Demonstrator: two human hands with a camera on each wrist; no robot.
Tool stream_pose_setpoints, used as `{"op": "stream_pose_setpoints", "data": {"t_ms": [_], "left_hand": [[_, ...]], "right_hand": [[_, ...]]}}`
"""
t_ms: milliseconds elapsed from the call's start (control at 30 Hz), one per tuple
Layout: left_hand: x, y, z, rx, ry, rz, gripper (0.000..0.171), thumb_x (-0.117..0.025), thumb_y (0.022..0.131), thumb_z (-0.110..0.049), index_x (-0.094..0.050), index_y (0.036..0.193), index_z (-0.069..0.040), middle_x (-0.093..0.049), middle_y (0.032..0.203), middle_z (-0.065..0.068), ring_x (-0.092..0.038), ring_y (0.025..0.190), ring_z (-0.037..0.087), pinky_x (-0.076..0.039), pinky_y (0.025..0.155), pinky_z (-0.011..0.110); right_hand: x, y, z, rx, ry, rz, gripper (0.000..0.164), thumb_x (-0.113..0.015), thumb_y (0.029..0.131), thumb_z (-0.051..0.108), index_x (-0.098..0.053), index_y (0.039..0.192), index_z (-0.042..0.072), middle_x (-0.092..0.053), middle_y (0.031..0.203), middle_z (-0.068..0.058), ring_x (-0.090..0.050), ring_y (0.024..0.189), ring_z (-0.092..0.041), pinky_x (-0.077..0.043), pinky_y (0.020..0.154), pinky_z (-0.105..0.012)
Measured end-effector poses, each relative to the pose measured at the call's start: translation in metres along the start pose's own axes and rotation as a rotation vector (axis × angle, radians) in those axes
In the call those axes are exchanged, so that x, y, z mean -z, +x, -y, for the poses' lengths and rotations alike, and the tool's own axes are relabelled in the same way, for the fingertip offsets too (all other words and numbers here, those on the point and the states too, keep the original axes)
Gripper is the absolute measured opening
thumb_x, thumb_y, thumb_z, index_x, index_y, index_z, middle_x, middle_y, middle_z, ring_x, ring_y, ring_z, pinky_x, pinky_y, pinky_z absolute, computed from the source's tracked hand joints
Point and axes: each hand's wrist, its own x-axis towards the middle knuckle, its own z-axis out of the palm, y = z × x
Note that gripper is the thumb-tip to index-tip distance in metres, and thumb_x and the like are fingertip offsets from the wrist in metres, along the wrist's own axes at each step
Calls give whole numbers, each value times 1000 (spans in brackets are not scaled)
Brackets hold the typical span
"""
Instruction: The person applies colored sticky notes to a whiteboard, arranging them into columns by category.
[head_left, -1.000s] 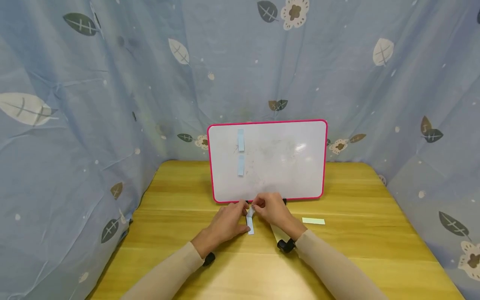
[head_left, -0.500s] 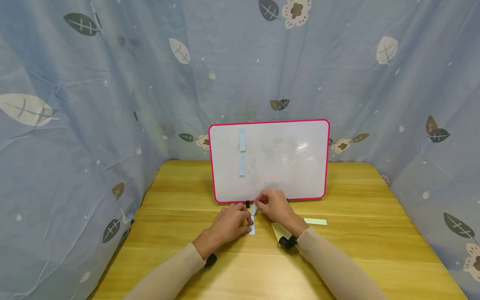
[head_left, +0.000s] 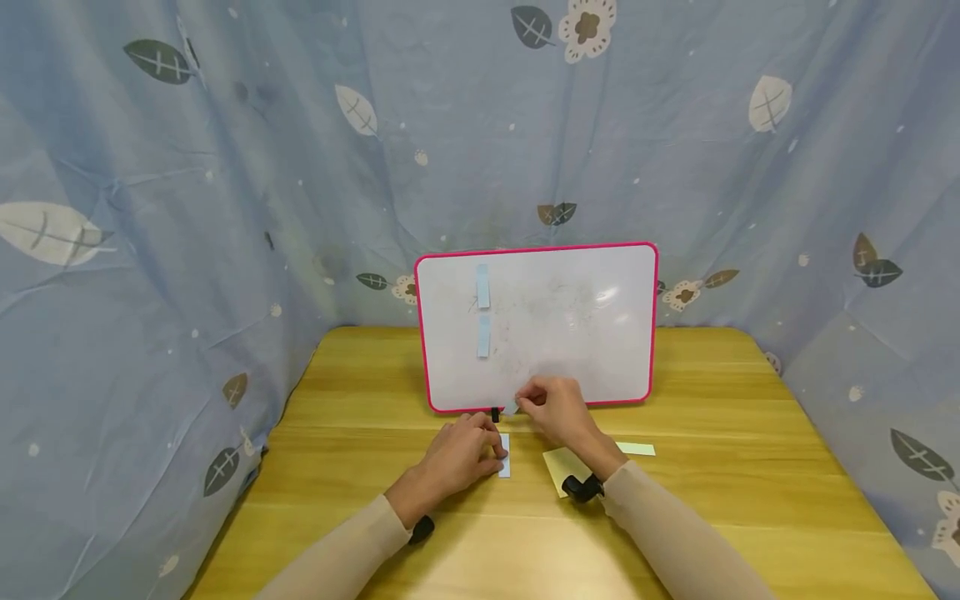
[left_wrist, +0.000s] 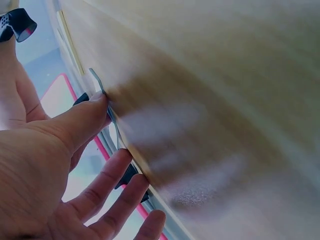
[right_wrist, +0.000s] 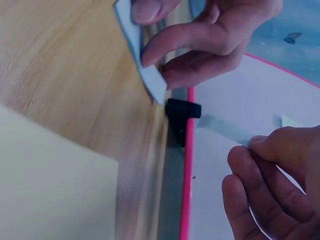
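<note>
My left hand (head_left: 457, 450) pinches a small pad of pale blue sticky notes (head_left: 505, 468) just above the wooden table, thumb on one face and fingertips at the other. In the left wrist view the pad (left_wrist: 114, 127) shows edge-on and slightly bent. My right hand (head_left: 558, 412) holds a single pale blue sticky strip (right_wrist: 225, 127) by one end between thumb and index finger. The strip is apart from the pad and hangs before the lower edge of the whiteboard (head_left: 570, 325). Two blue strips, an upper one (head_left: 483, 287) and a lower one (head_left: 483, 337), stick to the board's left side.
The pink-framed whiteboard stands upright on black feet (head_left: 495, 414). A yellow note (head_left: 557, 467) lies beneath my right wrist, partly hidden by the black wrist camera (head_left: 582, 489). Farther right lies a pale green strip (head_left: 636, 449). Patterned curtains (head_left: 465, 125) surround the table.
The strip in my right hand has come off the pad; it was lifted and still joined to it earlier. My right hand has moved slightly away; the left keeps hold of the pad.
</note>
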Motion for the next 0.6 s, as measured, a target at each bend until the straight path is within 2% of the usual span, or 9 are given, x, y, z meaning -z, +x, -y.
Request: {"op": "stream_pose_setpoints", "data": {"t_ms": [233,300,400,600], "left_hand": [[-2,0,1,-9,-13,-5,6,-97,99,-28,-91,97,-29,-77,125,-2,-69,113,23,-58,85,44],[-2,0,2,-15,-7,-8,6,-97,99,-29,-91,97,-28,-77,125,-2,-69,113,23,-59,85,44],[-2,0,3,-22,-2,-19,6,-97,99,-28,-92,98,-27,-77,125,-1,-69,112,23,-60,85,44],[-1,1,2,-28,-24,-25,6,-98,98,-26,-93,100,-23,-79,124,0,-71,112,24,-61,86,46]], "right_hand": [[2,-7,8,15,42,-61,5,-88,105,14,-89,102,10,-90,96,-2,-85,81,-15,-68,73,-28],[2,-7,12,21,56,-89,1,-89,103,12,-90,102,11,-90,95,-2,-86,80,-16,-67,72,-26],[2,-7,17,44,98,-121,4,-89,101,7,-90,103,11,-91,96,-4,-87,80,-17,-67,70,-24],[3,-10,22,99,183,-157,6,-90,100,0,-89,101,7,-92,108,-8,-91,85,-24,-69,74,-20]]}}
